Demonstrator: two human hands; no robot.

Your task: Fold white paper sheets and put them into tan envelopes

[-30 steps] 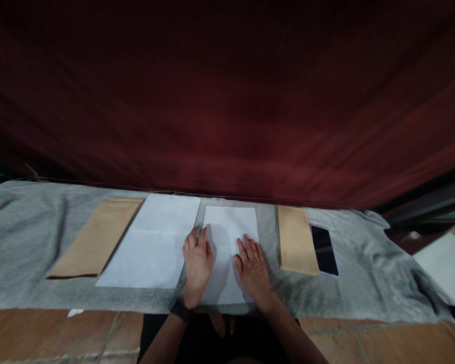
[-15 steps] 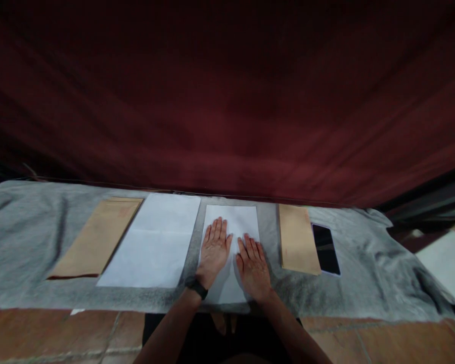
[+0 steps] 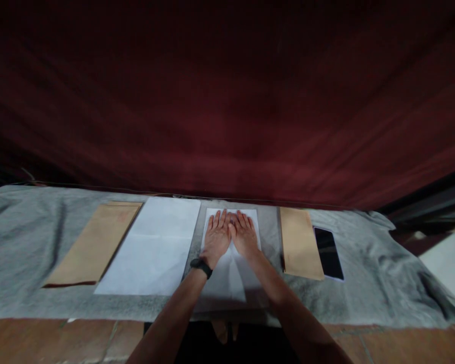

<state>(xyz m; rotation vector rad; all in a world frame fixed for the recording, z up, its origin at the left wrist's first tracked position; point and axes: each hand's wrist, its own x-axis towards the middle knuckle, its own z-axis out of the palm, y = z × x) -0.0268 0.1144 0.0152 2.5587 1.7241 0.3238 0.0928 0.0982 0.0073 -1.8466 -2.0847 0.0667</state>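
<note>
Head view: left hand [image 3: 217, 239] and right hand [image 3: 245, 238] lie flat, grabbing nothing, on the white paper [image 3: 232, 270]; press evenly.

No text can be read. The brown paper envelope [image 3: 93, 245] on the left bears a faint reddish mark [image 3: 123, 216] near its far right corner, too small and blurred to make out any letters or numbers.

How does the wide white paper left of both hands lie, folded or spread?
Spread: the wide white paper lies flat, with a faint crease line running across it.
</note>
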